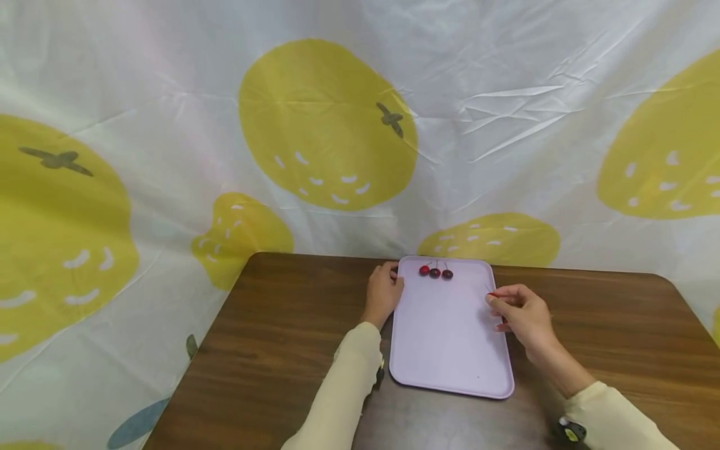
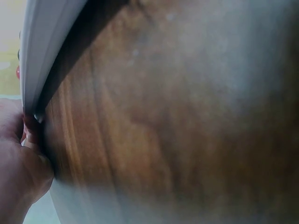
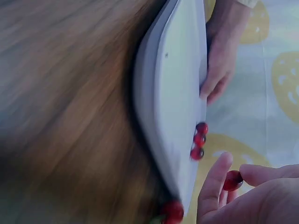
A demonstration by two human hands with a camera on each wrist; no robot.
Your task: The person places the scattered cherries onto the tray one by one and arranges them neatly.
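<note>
Three dark red cherries (image 1: 435,273) with stems lie in a row near the far edge of a pale lilac tray (image 1: 450,337). My left hand (image 1: 384,290) holds the tray's left rim near its far corner; the left wrist view shows the fingers (image 2: 31,133) at the rim. Over the tray's right edge, my right hand (image 1: 523,315) pinches one cherry (image 3: 232,180) between thumb and a finger. Another cherry (image 3: 172,212) with a bit of green shows by the tray's edge in the right wrist view; what it rests on is hidden.
The tray lies on a dark brown wooden table (image 1: 292,337). Behind the table hangs a white cloth (image 1: 450,156) printed with yellow fruit. Near the tray's near right corner is a small dark speck (image 1: 479,377).
</note>
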